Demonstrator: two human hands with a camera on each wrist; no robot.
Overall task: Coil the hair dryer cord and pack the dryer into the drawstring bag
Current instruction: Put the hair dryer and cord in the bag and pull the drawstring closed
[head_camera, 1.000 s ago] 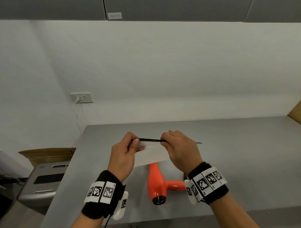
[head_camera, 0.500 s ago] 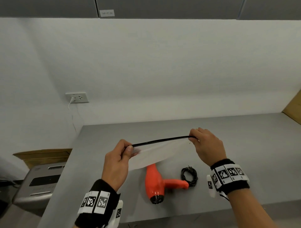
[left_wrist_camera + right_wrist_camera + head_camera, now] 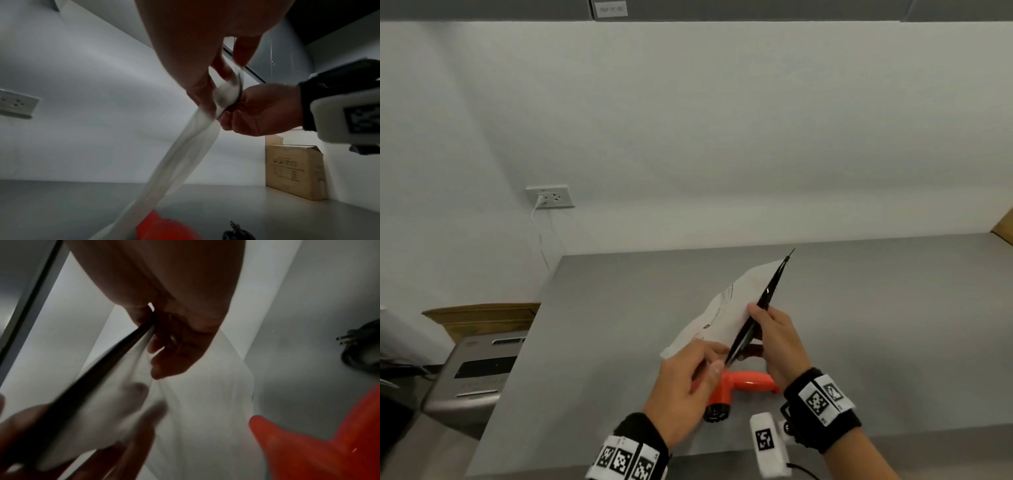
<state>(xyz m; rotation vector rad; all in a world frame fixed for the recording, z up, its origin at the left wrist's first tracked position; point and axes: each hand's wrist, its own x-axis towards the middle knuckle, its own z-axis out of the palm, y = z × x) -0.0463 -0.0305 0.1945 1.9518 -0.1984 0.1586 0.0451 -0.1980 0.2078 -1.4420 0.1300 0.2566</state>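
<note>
Grey, smooth, matte worktop (image 3: 893, 325) runs along a plain white wall, and we work above its near edge. We hold the drawstring bag (image 3: 726, 315) in the air over it: thin, white, translucent film with small printed text, limp and creased, its mouth edged by a glossy black band (image 3: 768, 294) that slants up and away. Our left hand (image 3: 685, 387) pinches the near end of that band; our right hand (image 3: 779, 339) grasps it further along, fingers curled around the rim. Below our hands lies the hair dryer (image 3: 736, 385), glossy orange plastic with a dark ribbed nozzle end, flat on the worktop and partly hidden by both hands. Its black cord (image 3: 362, 352) lies coiled on the worktop beside it, 2 plug prongs showing. On the wall sits a white socket plate (image 3: 549, 197) with a thin white lead. 1 cardboard box (image 3: 294, 172) stands at the far right.
</note>
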